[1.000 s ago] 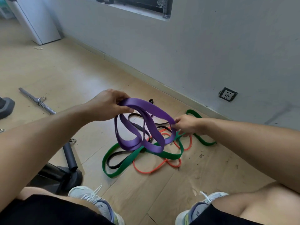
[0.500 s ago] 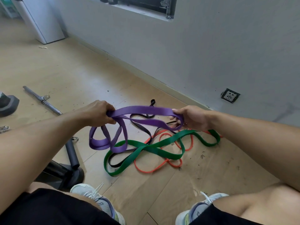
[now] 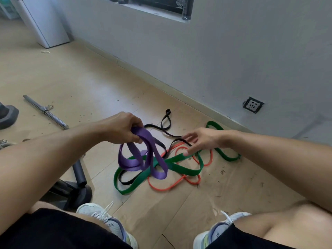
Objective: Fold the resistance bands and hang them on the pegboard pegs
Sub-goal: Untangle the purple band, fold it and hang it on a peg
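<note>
Wood floor (image 3: 75,81) by grey wall. Left hand (image 3: 124,127) grips purple band (image 3: 143,157), loops hanging below fingers. Right hand (image 3: 203,140) spread, fingertips over green band (image 3: 179,168) on floor.

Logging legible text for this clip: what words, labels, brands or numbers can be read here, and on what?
None can be read.
Shoes: a small dark mark on the side, too blurred to read.
Wall socket: only slot holes, no lettering visible.
Purple band, green band, orange band, black band: no print visible.
Teal item at top left: too blurred to read.
</note>
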{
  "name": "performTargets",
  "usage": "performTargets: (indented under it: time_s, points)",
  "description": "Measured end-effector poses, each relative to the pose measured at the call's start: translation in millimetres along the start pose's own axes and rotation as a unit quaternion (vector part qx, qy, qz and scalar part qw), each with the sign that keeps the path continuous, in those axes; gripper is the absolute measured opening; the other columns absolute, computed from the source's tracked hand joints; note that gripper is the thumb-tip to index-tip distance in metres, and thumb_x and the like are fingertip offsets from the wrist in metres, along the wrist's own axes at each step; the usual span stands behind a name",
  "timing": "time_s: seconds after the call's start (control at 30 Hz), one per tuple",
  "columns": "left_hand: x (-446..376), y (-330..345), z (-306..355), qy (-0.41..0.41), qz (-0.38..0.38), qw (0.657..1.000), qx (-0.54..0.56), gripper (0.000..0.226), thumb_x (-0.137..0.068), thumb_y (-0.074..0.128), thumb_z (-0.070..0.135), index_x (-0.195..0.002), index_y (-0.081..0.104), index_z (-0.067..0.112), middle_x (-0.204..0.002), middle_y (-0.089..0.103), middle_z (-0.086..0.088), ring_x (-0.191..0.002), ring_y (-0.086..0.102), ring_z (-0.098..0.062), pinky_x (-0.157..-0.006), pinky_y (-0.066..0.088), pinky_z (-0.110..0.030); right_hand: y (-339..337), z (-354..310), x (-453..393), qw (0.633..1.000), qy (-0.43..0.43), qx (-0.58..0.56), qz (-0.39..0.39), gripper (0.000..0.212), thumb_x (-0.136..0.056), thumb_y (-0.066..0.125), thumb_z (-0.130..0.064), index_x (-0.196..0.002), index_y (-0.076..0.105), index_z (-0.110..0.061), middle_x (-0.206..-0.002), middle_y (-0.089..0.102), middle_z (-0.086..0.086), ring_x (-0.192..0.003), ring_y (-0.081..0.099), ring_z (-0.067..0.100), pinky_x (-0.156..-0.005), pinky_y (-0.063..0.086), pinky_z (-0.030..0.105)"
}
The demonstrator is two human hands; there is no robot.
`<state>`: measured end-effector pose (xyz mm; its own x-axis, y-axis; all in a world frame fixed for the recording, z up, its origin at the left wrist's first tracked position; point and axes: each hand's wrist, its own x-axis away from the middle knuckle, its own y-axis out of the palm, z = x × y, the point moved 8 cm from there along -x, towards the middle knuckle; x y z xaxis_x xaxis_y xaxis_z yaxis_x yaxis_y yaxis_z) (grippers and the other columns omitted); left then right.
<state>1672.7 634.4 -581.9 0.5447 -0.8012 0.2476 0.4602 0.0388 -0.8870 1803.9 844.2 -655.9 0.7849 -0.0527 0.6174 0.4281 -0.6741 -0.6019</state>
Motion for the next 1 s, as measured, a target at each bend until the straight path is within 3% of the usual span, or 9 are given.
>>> performTargets:
  time_s: [0.1,0.2,0.3,0.37,0.5,0.57,0.73,0.9,1.0]
  points:
    - [-2,1,21,0.024,0.002,1.0,0.001,0.025,-0.078,0.083,0.033,-0.099,0.071,0.025,-0.08,0.07,0.009,-0.072,0.065,-0.009,-0.061,0.046,-0.019,4,-45,3,0.994,-0.095,-0.036,0.042,0.098,-0.075,0.087,-0.052,-0.158,0.039,-0.032,-0.16,0.045,-0.003,-0.145,0.045,0.018,-0.121,0.037,0.039]
    - [-2,-5,36,0.038,0.018,0.999,0.011,0.024,-0.078,0.083,0.034,-0.098,0.07,0.027,-0.08,0.069,0.011,-0.074,0.064,-0.009,-0.062,0.046,-0.018,13,-77,4,0.988,-0.137,-0.036,0.059,0.092,-0.072,0.089,-0.055,-0.152,0.047,-0.037,-0.154,0.052,-0.009,-0.142,0.047,0.013,-0.119,0.039,0.041]
    - [-1,-7,43,0.038,0.023,0.998,0.036,0.026,-0.078,0.083,0.034,-0.098,0.07,0.026,-0.082,0.071,0.01,-0.077,0.067,-0.01,-0.066,0.051,-0.02,17,-84,3,0.985,-0.146,-0.043,0.079,0.052,-0.072,0.09,-0.052,-0.115,0.065,-0.038,-0.117,0.073,-0.008,-0.111,0.068,0.015,-0.103,0.054,0.043]
    - [0,-9,43,0.031,0.029,0.997,0.068,0.025,-0.077,0.084,0.03,-0.098,0.071,0.026,-0.082,0.073,0.01,-0.077,0.069,-0.009,-0.068,0.052,-0.02,13,-84,4,0.983,-0.144,-0.039,0.106,0.04,-0.074,0.089,-0.047,-0.101,0.067,-0.028,-0.094,0.075,0.0,-0.089,0.072,0.023,-0.09,0.058,0.048]
    - [1,-14,42,0.017,0.039,0.994,0.103,0.023,-0.077,0.085,0.029,-0.096,0.072,0.027,-0.081,0.075,0.011,-0.075,0.07,-0.005,-0.067,0.051,-0.018,0,-78,7,0.977,-0.149,-0.052,0.145,0.029,-0.078,0.09,-0.036,-0.093,0.069,-0.024,-0.086,0.074,0.001,-0.076,0.07,0.018,-0.071,0.055,0.036]
    - [0,-13,40,0.006,0.037,0.993,0.116,0.023,-0.077,0.085,0.031,-0.096,0.072,0.026,-0.081,0.075,0.01,-0.074,0.07,-0.007,-0.068,0.053,-0.02,-4,-73,10,0.975,-0.15,-0.085,0.138,0.022,-0.081,0.088,-0.027,-0.094,0.07,-0.024,-0.084,0.075,0.003,-0.07,0.069,0.012,-0.066,0.057,0.032]
    - [-1,-15,36,-0.004,0.053,0.979,0.198,0.023,-0.079,0.085,0.026,-0.098,0.074,0.023,-0.084,0.077,0.004,-0.081,0.074,-0.017,-0.081,0.059,-0.032,-9,-72,10,0.963,-0.171,-0.153,0.139,0.02,-0.087,0.082,-0.012,-0.105,0.075,-0.013,-0.081,0.071,0.001,-0.071,0.066,0.011,-0.071,0.057,0.027]
    - [4,-22,43,0.014,0.076,0.957,0.281,0.031,-0.079,0.085,0.015,-0.107,0.072,0.016,-0.09,0.077,-0.002,-0.086,0.074,-0.022,-0.08,0.061,-0.032,-3,-75,8,0.959,-0.173,-0.18,0.131,0.031,-0.084,0.087,-0.021,-0.11,0.074,-0.01,-0.088,0.073,0.009,-0.079,0.071,0.016,-0.083,0.06,0.036]
    - [5,-27,46,0.023,0.103,0.93,0.353,0.033,-0.079,0.083,0.006,-0.109,0.071,0.009,-0.096,0.077,-0.011,-0.092,0.074,-0.032,-0.085,0.061,-0.041,3,-80,7,0.954,-0.171,-0.21,0.126,0.045,-0.078,0.092,-0.026,-0.117,0.073,-0.014,-0.102,0.075,0.009,-0.092,0.073,0.014,-0.089,0.059,0.032]
